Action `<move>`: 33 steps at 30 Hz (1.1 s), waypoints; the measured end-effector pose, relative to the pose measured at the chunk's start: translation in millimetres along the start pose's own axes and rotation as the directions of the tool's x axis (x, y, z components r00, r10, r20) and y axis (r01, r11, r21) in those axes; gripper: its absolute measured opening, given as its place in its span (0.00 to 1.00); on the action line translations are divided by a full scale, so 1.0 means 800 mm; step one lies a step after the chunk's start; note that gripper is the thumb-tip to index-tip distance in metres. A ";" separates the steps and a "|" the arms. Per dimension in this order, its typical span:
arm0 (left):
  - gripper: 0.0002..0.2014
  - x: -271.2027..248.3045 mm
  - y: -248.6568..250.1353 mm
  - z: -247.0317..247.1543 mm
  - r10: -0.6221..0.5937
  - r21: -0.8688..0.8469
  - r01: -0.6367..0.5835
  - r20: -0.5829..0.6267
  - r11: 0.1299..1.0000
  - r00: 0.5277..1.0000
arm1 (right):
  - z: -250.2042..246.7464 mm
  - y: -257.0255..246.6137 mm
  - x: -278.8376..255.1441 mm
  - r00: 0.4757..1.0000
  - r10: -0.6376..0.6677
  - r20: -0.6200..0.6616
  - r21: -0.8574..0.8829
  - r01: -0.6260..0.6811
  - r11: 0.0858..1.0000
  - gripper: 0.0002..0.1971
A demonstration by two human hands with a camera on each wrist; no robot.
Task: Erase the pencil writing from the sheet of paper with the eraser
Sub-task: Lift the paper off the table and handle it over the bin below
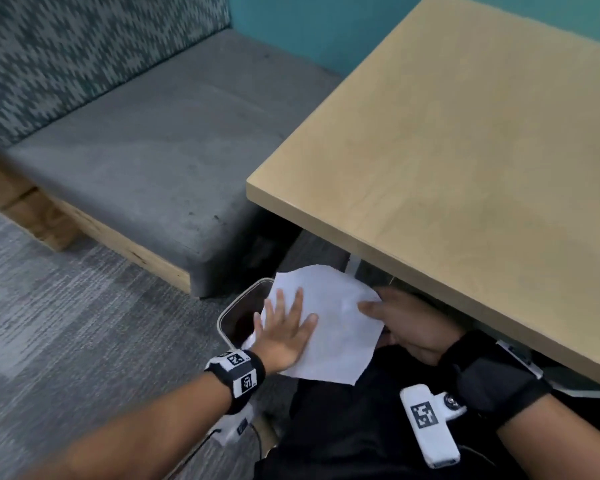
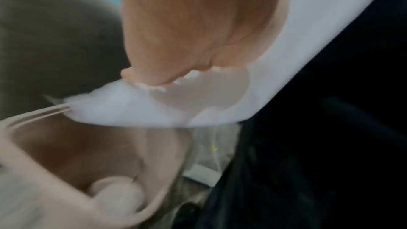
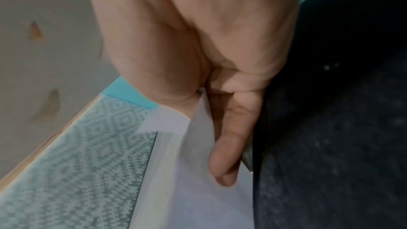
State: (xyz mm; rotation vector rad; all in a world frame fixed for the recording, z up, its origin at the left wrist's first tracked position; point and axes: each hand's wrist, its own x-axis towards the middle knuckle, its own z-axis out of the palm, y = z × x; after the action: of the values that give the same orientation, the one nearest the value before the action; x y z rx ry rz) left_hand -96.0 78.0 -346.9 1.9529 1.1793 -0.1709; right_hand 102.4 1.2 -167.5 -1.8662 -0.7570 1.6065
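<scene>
A white sheet of paper (image 1: pixel 340 337) hangs below the table's front edge, over my lap and partly over a small bin (image 1: pixel 222 318). My left hand (image 1: pixel 284 327) lies flat on the sheet's left half with straight, spread fingers. In the left wrist view its palm (image 2: pixel 187 23) presses the paper (image 2: pixel 286 55). My right hand (image 1: pixel 395 323) pinches the sheet's right edge, thumb on top and fingers beneath. The right wrist view shows a finger (image 3: pixel 226 147) lying along the underside of the paper (image 3: pixel 193 198). No eraser and no pencil marks are visible in any view.
A light wooden table (image 1: pixel 465 150) fills the right side, its front edge just above my right hand. A grey cushioned bench (image 1: pixel 136 150) with a patterned back stands on the left. Grey carpet (image 1: pixel 49 323) covers the floor. Dark trousers (image 1: pixel 343 427) lie under the paper.
</scene>
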 end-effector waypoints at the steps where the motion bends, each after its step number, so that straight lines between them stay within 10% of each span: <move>1: 0.43 0.020 -0.032 0.001 -0.147 -0.155 0.151 0.038 0.976 0.988 | -0.003 0.002 -0.002 1.000 -0.001 -0.002 0.001 0.001 1.000 0.13; 3: 0.48 0.055 -0.092 0.004 -0.252 -0.617 0.311 0.184 0.723 0.950 | -0.005 0.005 -0.005 1.000 0.002 -0.022 0.005 -0.002 1.000 0.13; 6: 0.25 0.029 -0.078 -0.041 -0.315 -0.871 0.343 0.235 0.352 0.920 | -0.006 0.008 -0.006 0.999 -0.024 -0.044 0.006 0.024 1.000 0.13; 13: 0.10 0.025 -0.100 -0.058 -0.375 -0.783 0.149 -0.114 0.604 0.920 | -0.009 0.011 0.007 0.993 -0.034 -0.117 -0.263 0.002 0.965 0.11; 17: 0.46 0.018 -0.066 -0.050 -0.146 -0.277 0.068 -0.269 0.958 0.952 | -0.005 0.003 0.013 0.988 -0.039 -0.149 -0.293 -0.006 0.956 0.17; 21: 0.38 -0.038 0.057 -0.031 0.363 -0.136 -0.387 -0.168 0.912 0.916 | -0.005 0.006 0.026 0.996 0.003 -0.084 -0.171 -0.017 0.985 0.17; 25: 0.32 -0.061 0.090 -0.018 0.534 -0.096 -0.535 -0.042 0.839 0.844 | -0.006 0.009 0.027 1.000 0.002 -0.001 -0.038 -0.002 0.999 0.17; 30: 0.40 -0.006 -0.036 -0.022 0.023 0.068 -0.031 0.117 0.997 0.993 | -0.018 0.012 0.014 0.998 0.052 0.033 0.137 -0.056 0.989 0.14; 33: 0.54 0.012 -0.112 -0.060 -0.294 -0.360 0.360 0.226 0.861 0.929 | -0.021 0.018 0.008 0.997 0.039 0.068 0.153 -0.049 0.987 0.15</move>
State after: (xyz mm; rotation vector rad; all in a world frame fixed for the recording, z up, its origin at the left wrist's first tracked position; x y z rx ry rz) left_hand -174.4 137.9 -372.5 1.3498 1.3154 -0.2443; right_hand 120.9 -4.5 -179.9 -1.7386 -0.6033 1.7103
